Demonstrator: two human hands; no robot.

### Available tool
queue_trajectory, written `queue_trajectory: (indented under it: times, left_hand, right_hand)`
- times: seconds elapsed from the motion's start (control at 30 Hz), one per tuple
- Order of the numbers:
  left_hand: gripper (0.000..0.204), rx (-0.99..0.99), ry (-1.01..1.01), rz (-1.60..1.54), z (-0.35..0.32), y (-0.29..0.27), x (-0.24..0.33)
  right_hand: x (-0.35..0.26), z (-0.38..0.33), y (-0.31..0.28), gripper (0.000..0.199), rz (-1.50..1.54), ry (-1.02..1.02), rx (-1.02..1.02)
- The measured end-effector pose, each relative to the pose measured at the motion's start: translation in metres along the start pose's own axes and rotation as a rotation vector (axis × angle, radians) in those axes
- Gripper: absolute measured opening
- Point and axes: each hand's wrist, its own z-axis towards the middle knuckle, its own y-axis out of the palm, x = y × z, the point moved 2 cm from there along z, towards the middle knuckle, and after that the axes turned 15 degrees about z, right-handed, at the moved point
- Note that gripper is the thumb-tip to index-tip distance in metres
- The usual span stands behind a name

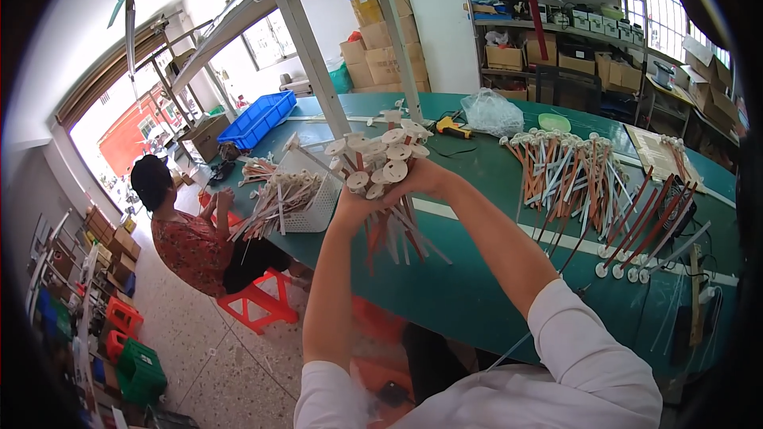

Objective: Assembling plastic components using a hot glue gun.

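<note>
Above the near edge of the green table, my left hand and my right hand are closed around one bundle of disc-ended strips. White round discs crowd the top of the bundle; brown and white strips hang below my hands. Just beyond it to the left, a white plastic basket holds a heap of similar strips. To the right, another large pile of these strips lies with its discs toward the far side. Several brown strips with white discs are lined up nearer to me.
A yellow and black glue gun, a clear plastic bag and a green bowl sit farther back. Metal posts rise from the table. A blue crate is far left. A co-worker sits on a red stool at left.
</note>
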Motion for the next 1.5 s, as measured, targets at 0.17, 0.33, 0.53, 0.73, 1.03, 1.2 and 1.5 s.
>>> queue_trajectory:
  times: [0.17, 0.33, 0.53, 0.73, 1.03, 1.2, 1.5]
  left_hand:
    - [0.063, -0.060, -0.014, 0.100, 0.004, -0.001, 0.010]
    - [0.069, 0.051, 0.057, -0.015, -0.005, -0.005, 0.000]
    - [0.065, -0.006, -0.002, 0.078, -0.004, -0.003, 0.006]
    - [0.067, -0.027, -0.016, 0.151, -0.008, -0.006, 0.020]
    - [0.077, -0.054, -0.014, 0.150, 0.000, -0.007, 0.012]
    - [0.081, -0.004, -0.027, 0.079, 0.007, 0.005, -0.011]
    - [0.070, -0.074, 0.013, 0.075, 0.017, 0.026, -0.006]
  right_hand:
    - [-0.015, 0.001, -0.005, 0.064, -0.145, -0.069, -0.081]
    - [-0.024, -0.009, 0.015, 0.060, -0.226, -0.201, -0.116]
    - [-0.018, -0.009, 0.008, 0.062, -0.225, 0.030, -0.076]
    - [-0.025, -0.017, 0.019, 0.061, -0.214, 0.107, -0.036]
    - [-0.013, -0.010, 0.002, 0.057, -0.105, 0.243, 0.081]
    - [-0.002, -0.001, -0.005, 0.056, -0.085, 0.220, 0.111]
    - [0.022, 0.005, -0.005, 0.067, 0.265, -0.106, 0.035]
